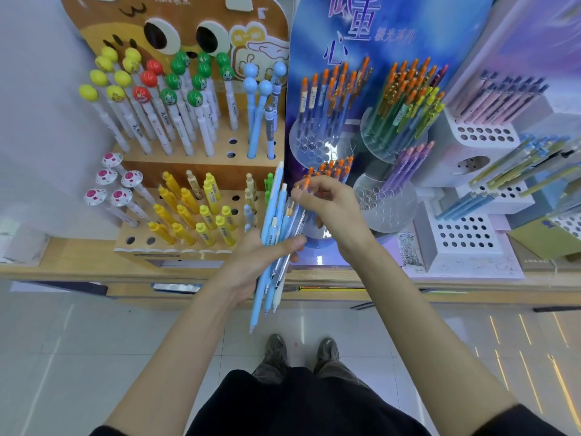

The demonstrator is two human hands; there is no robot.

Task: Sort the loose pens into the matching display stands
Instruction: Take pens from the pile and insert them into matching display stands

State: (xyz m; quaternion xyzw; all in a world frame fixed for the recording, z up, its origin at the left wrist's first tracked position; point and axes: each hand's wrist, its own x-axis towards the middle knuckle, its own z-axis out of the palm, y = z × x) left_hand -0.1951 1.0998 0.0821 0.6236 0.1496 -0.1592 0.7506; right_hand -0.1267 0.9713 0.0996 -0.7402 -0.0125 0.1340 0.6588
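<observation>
My left hand (257, 262) grips a bundle of loose pens (273, 228), mostly light blue, fanned upward with their tips pointing down toward the floor. My right hand (330, 206) pinches the orange-capped top of one pen (306, 184) at the upper end of that bundle. Behind the hands stands the blue display stand (371, 89) with clear round holders of orange-capped pens (327, 96). To the left is the brown cartoon stand (201, 171) with ball-topped pens, yellow pens and a few light blue pens (257, 114).
White and lilac block stands (465, 234) with pastel pens fill the right of the wooden shelf (78, 253). A yellow-green box (544, 240) sits at far right. Tiled floor and my shoes (301, 354) lie below the shelf edge.
</observation>
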